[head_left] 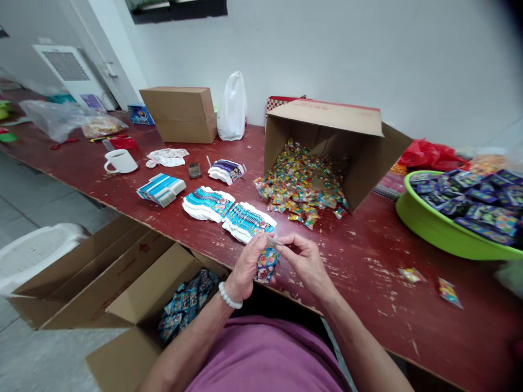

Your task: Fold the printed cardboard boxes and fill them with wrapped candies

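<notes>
My left hand and my right hand are both closed on one small colourful packet, held just above the near edge of the red-brown table. The packet hangs between the two hands, fingers pinching its top. Just beyond the hands lie two fanned stacks of blue-and-white flat packets. A white bead bracelet sits on my left wrist.
A tipped cardboard box spills small colourful sweets. A green basin at right holds dark blue packets. An open carton of filled packets stands by my left side. A white mug, another box and a white bag stand further back.
</notes>
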The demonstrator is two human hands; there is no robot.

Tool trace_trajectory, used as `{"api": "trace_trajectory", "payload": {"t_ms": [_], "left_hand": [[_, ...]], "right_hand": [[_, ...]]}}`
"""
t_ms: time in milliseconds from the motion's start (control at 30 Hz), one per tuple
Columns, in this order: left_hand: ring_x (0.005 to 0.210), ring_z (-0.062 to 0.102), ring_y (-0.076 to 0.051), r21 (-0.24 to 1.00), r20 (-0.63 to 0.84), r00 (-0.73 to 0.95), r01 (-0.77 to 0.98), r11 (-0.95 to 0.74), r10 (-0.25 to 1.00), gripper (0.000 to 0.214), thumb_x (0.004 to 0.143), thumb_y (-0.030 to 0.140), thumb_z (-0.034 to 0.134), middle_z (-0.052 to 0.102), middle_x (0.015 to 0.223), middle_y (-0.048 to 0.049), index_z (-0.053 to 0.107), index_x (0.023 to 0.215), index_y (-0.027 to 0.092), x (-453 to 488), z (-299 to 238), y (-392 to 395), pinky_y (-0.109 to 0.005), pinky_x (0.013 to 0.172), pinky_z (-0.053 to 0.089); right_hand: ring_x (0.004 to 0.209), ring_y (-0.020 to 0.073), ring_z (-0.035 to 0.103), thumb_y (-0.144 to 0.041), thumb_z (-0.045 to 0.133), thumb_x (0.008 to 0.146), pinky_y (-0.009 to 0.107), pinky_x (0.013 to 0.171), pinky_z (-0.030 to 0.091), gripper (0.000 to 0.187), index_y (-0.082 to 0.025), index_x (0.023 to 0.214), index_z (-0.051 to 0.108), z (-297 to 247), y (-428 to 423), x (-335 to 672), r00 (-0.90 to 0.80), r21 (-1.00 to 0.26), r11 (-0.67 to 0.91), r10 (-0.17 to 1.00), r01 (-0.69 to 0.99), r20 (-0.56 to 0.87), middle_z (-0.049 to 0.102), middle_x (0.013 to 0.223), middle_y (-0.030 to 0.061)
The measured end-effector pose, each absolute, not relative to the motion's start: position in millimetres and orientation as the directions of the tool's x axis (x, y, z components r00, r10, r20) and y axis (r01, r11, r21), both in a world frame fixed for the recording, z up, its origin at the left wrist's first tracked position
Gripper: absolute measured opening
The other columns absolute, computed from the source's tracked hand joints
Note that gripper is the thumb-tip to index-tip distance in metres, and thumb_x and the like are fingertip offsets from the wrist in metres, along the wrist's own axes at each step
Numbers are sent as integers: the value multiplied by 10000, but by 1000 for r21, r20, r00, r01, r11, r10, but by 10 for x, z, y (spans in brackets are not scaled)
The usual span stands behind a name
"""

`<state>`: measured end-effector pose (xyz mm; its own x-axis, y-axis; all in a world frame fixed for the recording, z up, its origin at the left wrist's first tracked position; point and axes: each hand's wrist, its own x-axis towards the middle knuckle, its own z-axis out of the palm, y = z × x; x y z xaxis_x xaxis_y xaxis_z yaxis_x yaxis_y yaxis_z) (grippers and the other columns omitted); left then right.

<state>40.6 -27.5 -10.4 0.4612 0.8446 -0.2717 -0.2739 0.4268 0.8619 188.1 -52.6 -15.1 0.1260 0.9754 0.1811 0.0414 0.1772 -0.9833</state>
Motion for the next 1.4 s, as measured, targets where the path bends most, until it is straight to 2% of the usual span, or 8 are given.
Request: {"api": "trace_trajectory", "payload": {"t_ms": [167,433,667,733,867,1000,1233,1400], "left_hand": [[479,595,-161,762,-367,548,-287,581,751,569,854,588,537,636,658,-22,561,1267,196,389,-39,-217,-256,413,493],[461,594,-124,807,-321,482,-312,502,815,456,845,485,579,670,764,-9,621,1198,200,422,-139,-228,-215,404,467],[416,555,-145,822,-341,501,-252,511,795,640,850,658,476,655,623,-32,651,1191,145,442,-126,-221,-245,378,447],[416,549,-144,849,-332,492,-216,482,805,634,837,659,506,653,607,-34,682,1138,130,423,-163,-210,-245,383,436],[508,594,-138,867,-287,458,-250,432,841,450,794,503,644,711,747,-44,719,1059,147,380,-203,-194,-227,429,436],[532,616,-138,752,-411,474,-307,583,779,398,767,403,640,736,871,-50,712,1074,159,377,-186,-166,-235,447,433],[836,687,-177,698,-351,381,-502,510,855,222,715,303,728,729,833,-22,711,875,150,402,-299,-88,-258,778,520],[1023,667,-198,703,-350,297,-544,458,889,238,781,309,711,737,1005,-45,704,956,148,376,-389,-46,-287,942,494]], "right_hand": [[789,178,630,-275,624,897,291,739,476,107,-231,860,714,-71,-586,1959,21,-872,386,912,300,411,683,842,24],[783,175,636,-242,667,848,283,724,483,52,-213,871,704,-76,-549,1931,6,-827,348,921,442,390,695,843,28],[666,165,646,-322,757,737,301,649,517,153,-193,708,680,-71,-406,1911,39,-994,95,995,-51,94,749,854,33],[705,178,661,-319,765,732,312,681,525,155,-190,704,684,-74,-405,1910,41,-994,90,995,-69,87,753,859,38],[791,183,661,-273,711,813,317,761,512,79,-197,795,718,-44,-492,1920,25,-964,231,971,134,236,729,858,35],[929,196,634,-249,651,874,339,837,495,60,-216,903,692,-46,-612,1871,-69,-849,394,915,352,397,678,975,52],[1212,340,475,-326,802,670,497,958,433,784,-178,1341,426,-344,-667,1622,-167,-582,417,885,698,434,503,1350,179],[1149,352,492,-262,721,639,502,951,404,783,-155,1359,432,-377,-543,1539,-165,-457,350,903,817,397,541,1316,178]]}}
